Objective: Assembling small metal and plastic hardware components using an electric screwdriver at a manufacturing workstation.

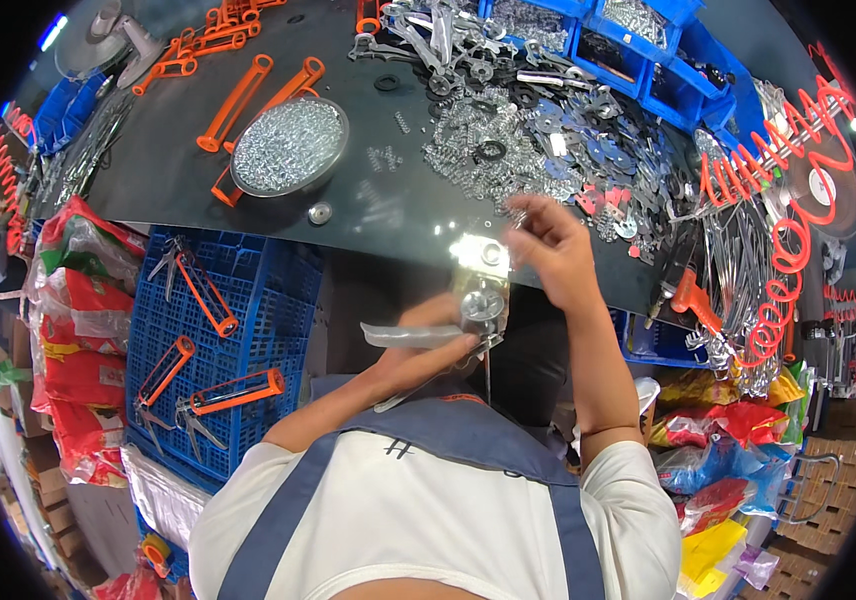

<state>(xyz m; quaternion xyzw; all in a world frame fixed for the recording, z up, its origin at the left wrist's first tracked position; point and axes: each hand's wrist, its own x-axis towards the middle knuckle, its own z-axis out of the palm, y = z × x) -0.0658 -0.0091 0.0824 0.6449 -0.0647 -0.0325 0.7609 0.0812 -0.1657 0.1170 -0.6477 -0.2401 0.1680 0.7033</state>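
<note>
A dark workbench (178,170) spans the top, strewn on its right half with a heap of loose metal parts (538,140). A blue crate (248,300) stands below its left edge, holding orange-framed tools (203,290). Left of the crate, red, green and yellow plastic bags (73,330) are stacked in a column; more bags in red, yellow and blue (718,470) pile up at the lower right. Blue bins (648,60) line the bench's far right corner, and an orange coiled hose (778,250) hangs at the right. A round tray of small silver fittings (290,145) sits on the bench beside orange frames (248,95).

The left hand (438,335) grips a metal handle assembly (478,300) just below the bench edge, fingers wrapped tight around it. The right hand (553,245) hovers at the assembly's top, fingertips (520,215) pinched together on a small silver piece.
</note>
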